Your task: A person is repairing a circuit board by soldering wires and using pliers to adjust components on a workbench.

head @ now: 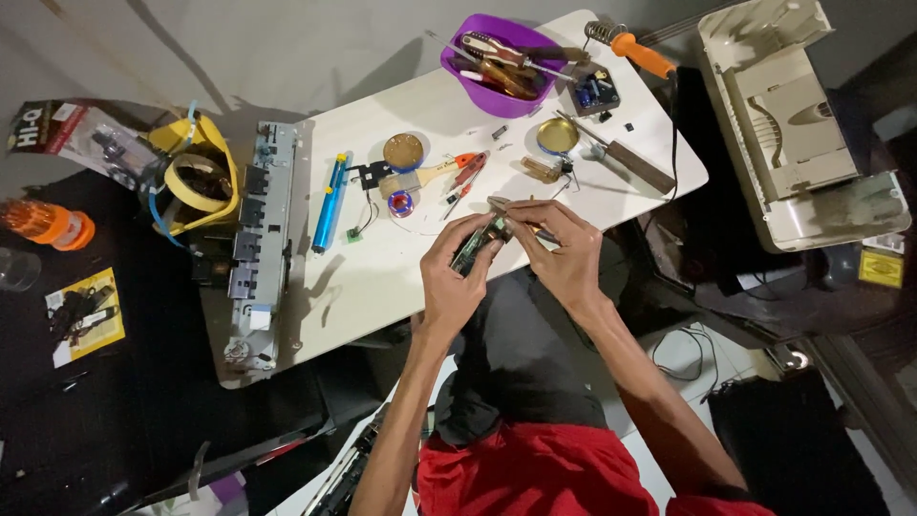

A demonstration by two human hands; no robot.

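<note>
Head cam, looking straight down at a small white table (401,287). Both hands sit just below the table's centre, roughly at 5 o'clock from the solder spool (402,204). The left hand (457,277) is wrapped around a small green circuit board (475,247), fingers curled under it, thumb on top. The right hand (559,250) is pinched shut on a thin metal tool (511,212), tweezers or a probe, can't tell which, and its tip meets the top end of the board. So the board is off the table, held between both hands above the near edge.

How far along? I'd say mid-job. The printer casing (793,124) lies opened at 3 o'clock on the floor side, and a long grey metal assembly (260,239) is out, lying along the table's left edge at 9 o'clock, so the teardown looks done. The soldering iron (635,50) rests at 1 o'clock, untouched by either hand. The flux tin (403,151) and a second open tin (557,136) sit at 12, and the blue desoldering pump (328,203) lies at 10. The purple bowl (497,72) of screwdrivers is at the far edge. Looks like the board is only being picked at or inspected, and nothing seems reassembled yet.
</note>
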